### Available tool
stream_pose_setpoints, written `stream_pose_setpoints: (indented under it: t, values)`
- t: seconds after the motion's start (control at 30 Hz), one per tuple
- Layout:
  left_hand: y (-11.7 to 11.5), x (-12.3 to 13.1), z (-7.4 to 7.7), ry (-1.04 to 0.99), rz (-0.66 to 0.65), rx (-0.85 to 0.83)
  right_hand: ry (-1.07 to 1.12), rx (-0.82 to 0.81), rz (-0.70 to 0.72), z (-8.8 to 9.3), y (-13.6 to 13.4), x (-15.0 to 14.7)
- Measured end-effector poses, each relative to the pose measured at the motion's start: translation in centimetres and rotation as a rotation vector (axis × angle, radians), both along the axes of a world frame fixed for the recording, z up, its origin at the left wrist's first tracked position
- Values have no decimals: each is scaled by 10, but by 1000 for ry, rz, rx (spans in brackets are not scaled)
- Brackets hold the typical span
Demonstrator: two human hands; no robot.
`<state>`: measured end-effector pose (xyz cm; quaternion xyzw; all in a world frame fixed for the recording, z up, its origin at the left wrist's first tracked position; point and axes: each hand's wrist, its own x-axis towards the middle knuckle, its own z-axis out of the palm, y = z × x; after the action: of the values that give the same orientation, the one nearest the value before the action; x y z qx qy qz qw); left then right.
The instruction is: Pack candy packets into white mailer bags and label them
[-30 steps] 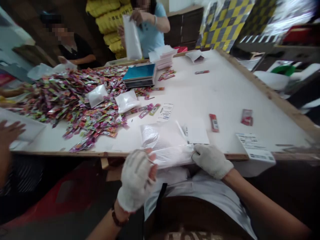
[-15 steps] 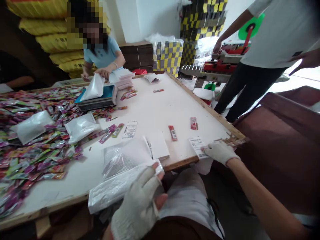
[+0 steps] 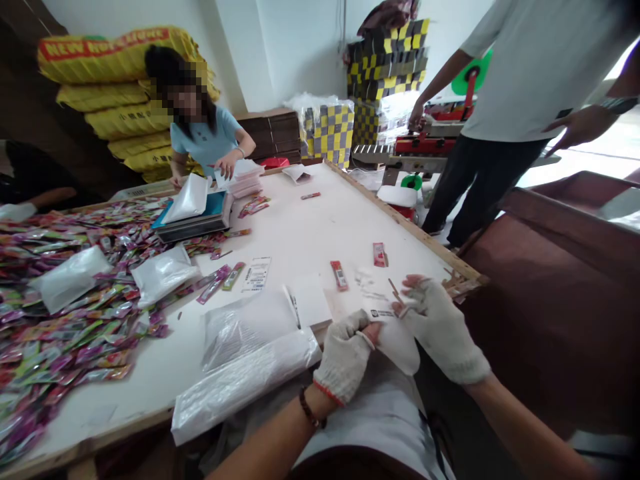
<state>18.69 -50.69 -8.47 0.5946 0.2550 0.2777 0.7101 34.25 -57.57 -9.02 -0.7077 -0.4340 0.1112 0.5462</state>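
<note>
My left hand (image 3: 347, 353), in a white fingerless-tipped glove, is closed with thumb and finger on the lower edge of a printed label sheet (image 3: 370, 287). My right hand (image 3: 437, 327), gloved the same way, pinches the sheet's right side; its exact grip is blurred. A pale flap of backing (image 3: 403, 347) hangs below the printed part, over my lap. Beyond the sheet lie two small red packets, one upright-lying (image 3: 339, 275) and one farther right (image 3: 379, 255). To the left of my left hand are a long white bubble mailer (image 3: 245, 387) and a white card stack (image 3: 313, 300).
Heaps of colourful packets (image 3: 75, 320) cover the table's left side, with filled white mailers (image 3: 165, 273) on them. Across the table a person in light blue (image 3: 205, 147) handles mailers. Another person (image 3: 520, 87) stands by a machine at right. A brown bin (image 3: 560, 287) adjoins the table corner.
My left hand has moved right, from above the long bubble mailer to the label sheet. My right hand has drawn slightly left and turned, and the sheet has shifted left with it.
</note>
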Motion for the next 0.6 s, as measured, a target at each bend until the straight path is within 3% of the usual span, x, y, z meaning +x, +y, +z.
stream_pose_setpoints:
  t: [0.07,0.13,0.27,0.33,0.43,0.6]
  values:
    - [1,-6,5,74,-6,97,-445,117,101,4,-4,-3]
    - [1,-12,9,128,-36,243,-752,164,305,13,-8,-6]
    - [-1,-17,14,225,-91,466,-992,26,499,29,-12,-11]
    - [-3,-17,14,287,-96,501,-985,-52,541,29,-13,-13]
    - [-5,-18,10,306,-114,463,-810,-92,540,21,-14,-13]
    - [-8,-26,-4,362,-178,470,-424,-246,335,13,-11,19]
